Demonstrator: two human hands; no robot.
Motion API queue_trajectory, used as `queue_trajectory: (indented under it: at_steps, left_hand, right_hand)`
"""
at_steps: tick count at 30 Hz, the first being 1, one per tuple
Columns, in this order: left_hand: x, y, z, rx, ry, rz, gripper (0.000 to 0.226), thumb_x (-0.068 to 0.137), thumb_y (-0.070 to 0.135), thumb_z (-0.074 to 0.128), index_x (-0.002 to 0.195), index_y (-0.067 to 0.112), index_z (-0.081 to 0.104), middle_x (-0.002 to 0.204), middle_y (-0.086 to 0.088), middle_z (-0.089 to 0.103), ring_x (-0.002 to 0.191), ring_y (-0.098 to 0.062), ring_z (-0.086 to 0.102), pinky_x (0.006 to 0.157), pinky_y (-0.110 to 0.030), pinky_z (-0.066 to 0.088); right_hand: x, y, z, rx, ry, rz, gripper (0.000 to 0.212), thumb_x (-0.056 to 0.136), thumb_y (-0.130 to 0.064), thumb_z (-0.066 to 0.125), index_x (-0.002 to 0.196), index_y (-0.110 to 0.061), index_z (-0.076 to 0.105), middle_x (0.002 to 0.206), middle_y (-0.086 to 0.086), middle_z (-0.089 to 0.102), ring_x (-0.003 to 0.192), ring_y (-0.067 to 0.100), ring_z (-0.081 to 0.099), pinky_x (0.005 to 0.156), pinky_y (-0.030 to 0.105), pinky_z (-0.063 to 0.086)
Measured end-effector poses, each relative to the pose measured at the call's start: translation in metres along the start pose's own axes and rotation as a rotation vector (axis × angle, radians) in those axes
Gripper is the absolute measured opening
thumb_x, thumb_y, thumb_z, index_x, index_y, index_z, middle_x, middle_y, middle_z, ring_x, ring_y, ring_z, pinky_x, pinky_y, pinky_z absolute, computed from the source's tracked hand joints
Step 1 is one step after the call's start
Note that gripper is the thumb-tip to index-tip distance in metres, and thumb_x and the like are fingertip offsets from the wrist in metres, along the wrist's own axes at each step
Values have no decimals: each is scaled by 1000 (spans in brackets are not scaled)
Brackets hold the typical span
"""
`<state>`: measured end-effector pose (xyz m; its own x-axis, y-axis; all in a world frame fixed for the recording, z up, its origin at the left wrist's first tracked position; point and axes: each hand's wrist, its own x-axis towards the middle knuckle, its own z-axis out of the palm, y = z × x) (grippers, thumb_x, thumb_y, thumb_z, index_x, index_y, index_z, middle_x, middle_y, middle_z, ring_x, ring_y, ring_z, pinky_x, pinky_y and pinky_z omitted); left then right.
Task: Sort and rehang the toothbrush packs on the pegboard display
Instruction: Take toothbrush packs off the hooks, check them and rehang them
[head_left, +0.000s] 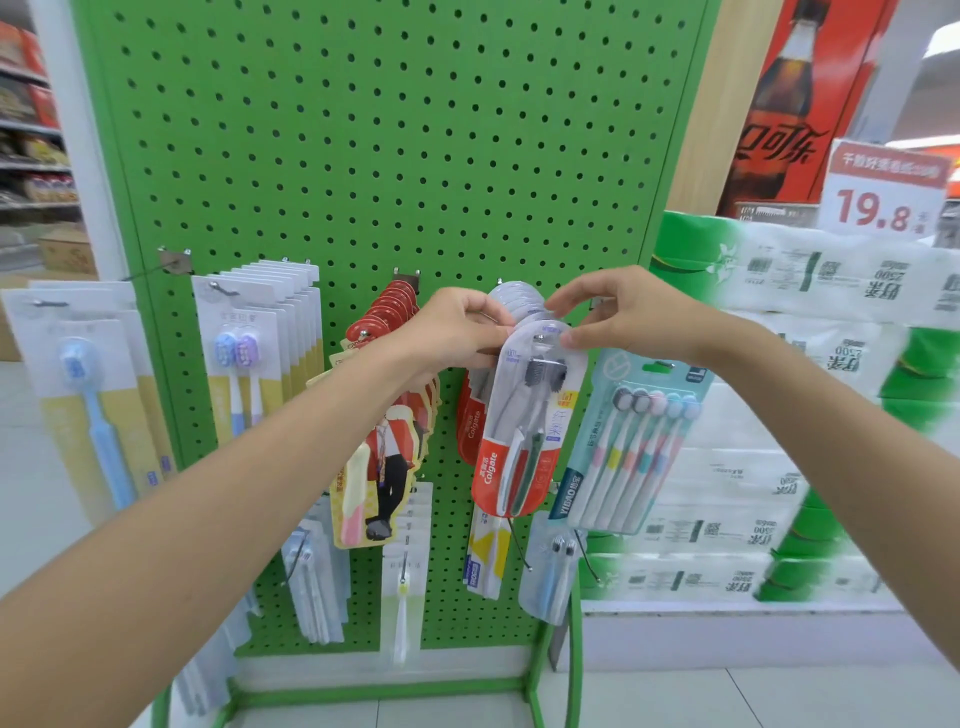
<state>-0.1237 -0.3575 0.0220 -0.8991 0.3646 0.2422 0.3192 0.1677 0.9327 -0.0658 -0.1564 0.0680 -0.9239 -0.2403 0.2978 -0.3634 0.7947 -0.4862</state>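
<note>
Both hands meet at the top of one toothbrush pack (524, 426), which hangs in front of the middle-right part of the pegboard (389, 130). The left hand (457, 332) has its fingers curled and pinches the pack's upper left edge. The right hand (623, 312) nips the upper right corner between thumb and forefinger, its other fingers loosely bent above. The pack is red at the bottom and clear on top, with two brushes inside, and it tilts a little to the left. Its hanging hole sits between the two hands; whether the hook passes through it cannot be told.

Just behind it hangs a stack of matching packs (514, 301), mostly hidden by the hands. The left wrist covers part of a row of red-topped packs (387, 317). A five-brush pack (639, 441) hangs just to the right, its top corner behind the right wrist. Further left are white and yellow packs (265, 338), and a blue-brush pack (88, 395) is blurred at the frame edge. A lower row of packs (402, 571) is partly hidden by those above.

Beyond the board on the right stand stacked tissue packs (779, 467) with a price sign (883, 192) above them.
</note>
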Motion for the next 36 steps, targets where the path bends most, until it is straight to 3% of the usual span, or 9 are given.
queue_trajectory:
  at_steps: [6, 9, 14, 18, 20, 23, 26, 31, 36]
  left_hand:
    - [13, 0, -12, 257, 135, 122, 10, 93, 10, 65, 101, 11, 70, 99, -4, 71, 91, -15, 68, 74, -23, 59]
    - [17, 6, -15, 413, 86, 174, 12, 90, 16, 71, 101, 13, 73, 96, -1, 71, 85, -13, 67, 77, -25, 58]
    - [25, 15, -12, 492, 34, 170, 12, 87, 16, 74, 99, 14, 73, 84, 4, 69, 66, -6, 59, 63, -18, 49]
    - [29, 16, -9, 493, 9, 158, 7, 86, 14, 73, 92, 10, 73, 79, 6, 66, 67, -4, 56, 61, -15, 44]
    - [32, 14, -8, 468, -2, 146, 5, 88, 10, 71, 92, 7, 71, 83, -2, 69, 70, -9, 61, 63, -19, 53]
    - [34, 10, -7, 457, -5, 138, 6, 92, 8, 66, 96, 3, 66, 95, -14, 69, 79, -19, 64, 79, -37, 60]
    - [32, 8, -10, 489, 34, 141, 8, 93, 11, 65, 97, 4, 63, 91, -9, 66, 79, -21, 65, 80, -42, 60]
    - [26, 8, -25, 551, 86, 128, 5, 93, 12, 65, 90, 10, 61, 83, -3, 63, 76, -22, 67, 81, -45, 59]
    - [14, 21, -28, 665, 121, 168, 14, 94, 14, 64, 106, 11, 69, 86, 1, 65, 66, -19, 60, 76, -37, 56]
  right_hand:
    - [1, -2, 4, -36, 10, -3, 26, 84, -17, 75, 107, -26, 69, 109, -7, 69, 93, 20, 67, 93, 41, 53]
    - [1, -2, 6, -48, 2, -5, 25, 85, -15, 74, 108, -22, 70, 101, -12, 69, 89, 16, 67, 91, 36, 54]
    - [2, -3, 8, -51, 23, 0, 22, 87, -17, 73, 109, -19, 71, 92, -16, 68, 89, 16, 68, 86, 31, 52]
    - [4, 0, 12, -51, 50, -11, 17, 87, -21, 74, 103, -18, 71, 80, -14, 66, 53, -3, 54, 55, 11, 40]
    - [6, 2, 15, -65, 51, 2, 16, 87, -25, 74, 102, -20, 71, 72, -2, 66, 42, 0, 40, 45, 13, 31]
    - [9, 6, 16, -67, 51, 23, 10, 87, -29, 73, 96, -27, 70, 69, 7, 59, 49, 11, 35, 48, 23, 27]
    - [11, 7, 16, -65, 54, 28, 9, 87, -27, 74, 96, -24, 72, 66, 5, 58, 47, 10, 35, 47, 23, 28]
    - [12, 7, 16, -36, 83, 28, 13, 88, -19, 72, 100, -13, 73, 53, -8, 51, 37, 2, 35, 40, 11, 25]
    - [10, 3, 16, -36, 94, 38, 16, 89, -16, 71, 103, -8, 72, 50, -14, 56, 37, -1, 41, 40, 8, 28]
